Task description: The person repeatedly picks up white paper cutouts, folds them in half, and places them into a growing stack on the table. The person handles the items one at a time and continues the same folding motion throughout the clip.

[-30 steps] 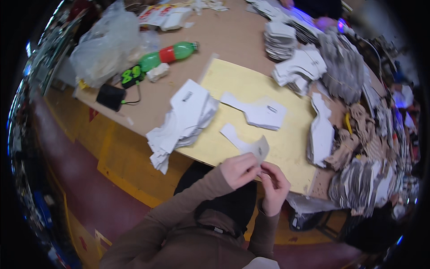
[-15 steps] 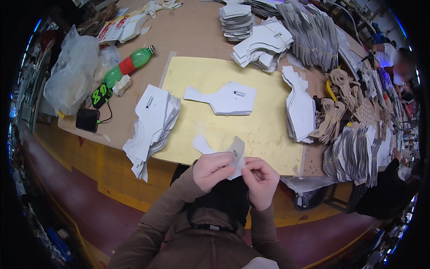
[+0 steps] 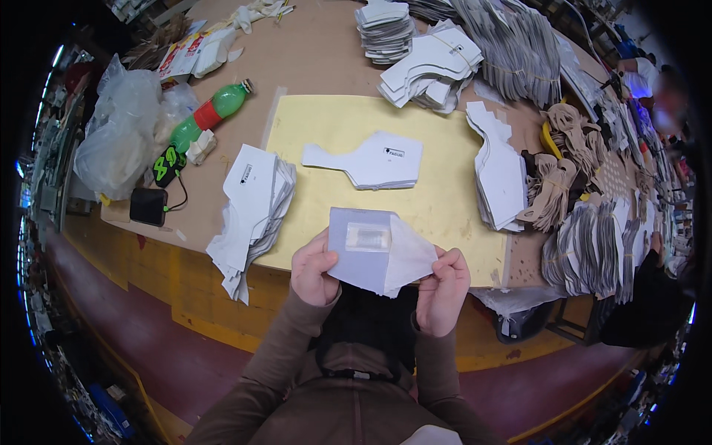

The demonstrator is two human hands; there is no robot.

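At the near edge of the table I hold a flat cut piece (image 3: 360,259), grey-blue on its left part and whitish on its right, with a pale rectangular patch on the grey part. My left hand (image 3: 314,271) pinches its left edge between thumb and fingers. The right tip is gripped by my right hand (image 3: 444,291). Just beyond lies a small stack of white cut pieces (image 3: 382,165) on a yellow sheet (image 3: 437,222). A fanned stack of white pieces (image 3: 251,189) lies to the left, and another white stack (image 3: 495,174) to the right.
At the left are a plastic bag (image 3: 115,144), a green bottle (image 3: 222,102) and a black device (image 3: 148,206) on a cable. Banded grey bundles (image 3: 519,55), beige straps (image 3: 556,189) and more bundled pieces (image 3: 586,248) crowd the right side. A person (image 3: 649,297) in dark clothes is at the far right.
The piece between my hands has been turned and spread flat, so its grey face and patch now show. My hands have moved apart, the left one further left.
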